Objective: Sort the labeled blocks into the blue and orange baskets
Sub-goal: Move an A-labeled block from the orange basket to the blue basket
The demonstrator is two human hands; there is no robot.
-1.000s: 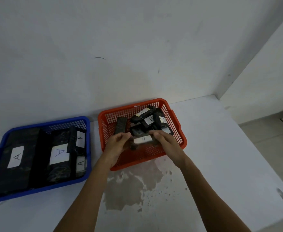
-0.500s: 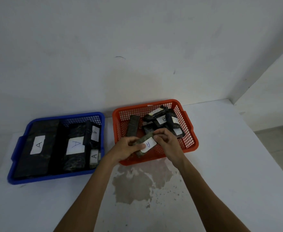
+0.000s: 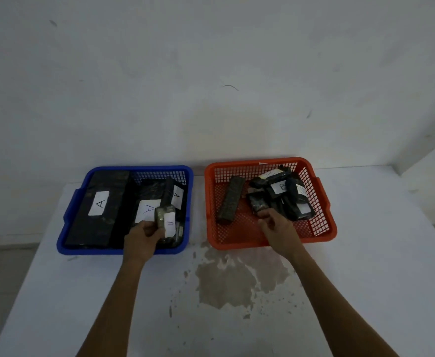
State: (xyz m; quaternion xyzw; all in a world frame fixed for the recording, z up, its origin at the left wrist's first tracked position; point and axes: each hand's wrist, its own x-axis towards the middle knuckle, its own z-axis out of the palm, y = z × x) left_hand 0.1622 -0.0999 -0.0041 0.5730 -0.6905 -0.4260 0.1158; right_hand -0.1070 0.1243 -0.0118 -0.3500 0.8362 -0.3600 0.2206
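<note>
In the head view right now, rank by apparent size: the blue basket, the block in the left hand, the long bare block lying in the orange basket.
Largest to smallest:
1. blue basket
2. long bare block in the orange basket
3. small labeled block, gripped by the left hand

All lie at similar distance, so the ranking is safe.

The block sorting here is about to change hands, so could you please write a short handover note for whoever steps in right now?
Left hand: grips a small labeled block over the near right corner of the blue basket, not released.
Right hand: fingers in the orange basket, pinching the near edge of a dark block.
Done: several A-labeled blocks lie in the blue basket.
Left: set down the held block, then go through the pile and the long unlabeled-side block in the orange basket.
</note>
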